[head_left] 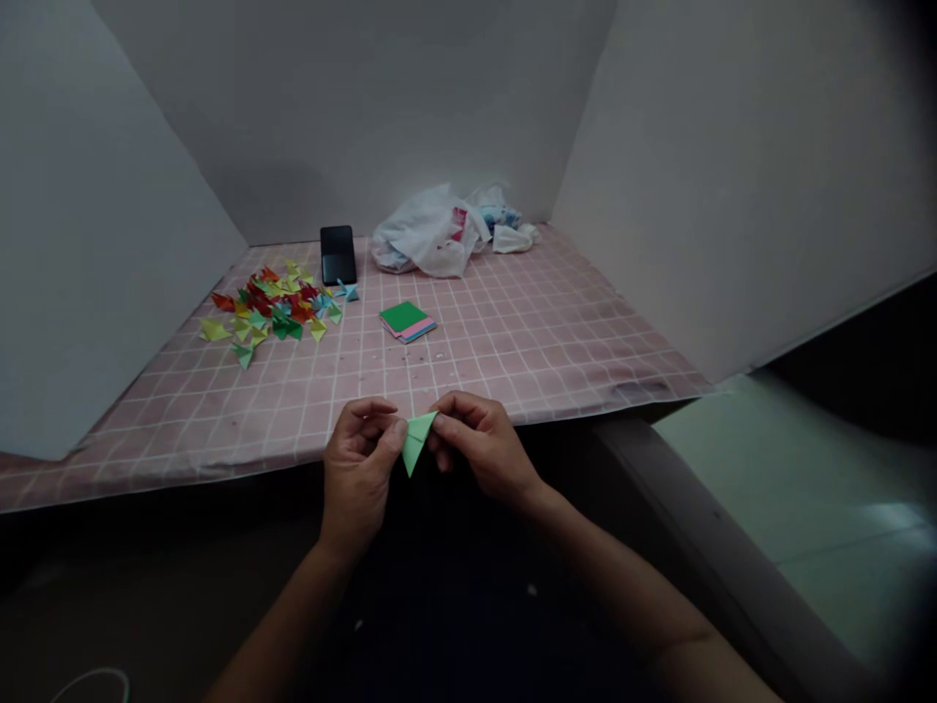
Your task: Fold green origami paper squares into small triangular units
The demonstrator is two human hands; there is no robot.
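Note:
A light green piece of folded origami paper (417,441) is held between my two hands just off the table's front edge. It has a triangular shape with one point hanging down. My left hand (364,457) pinches its left side between thumb and fingers. At its upper right corner, my right hand (479,439) grips it the same way. Farther back lies a small stack of square coloured paper (404,317), green on top with pink and blue beneath. To the left, a heap of folded paper cranes (282,298) shows red, yellow, green, orange and blue.
The table has a pink checked cloth (512,322). A black phone (338,256) stands tilted at the back, beside the heap. White plastic bags (428,229) lie crumpled against the back panel. Pale panels (381,98) enclose the table at the back and both sides.

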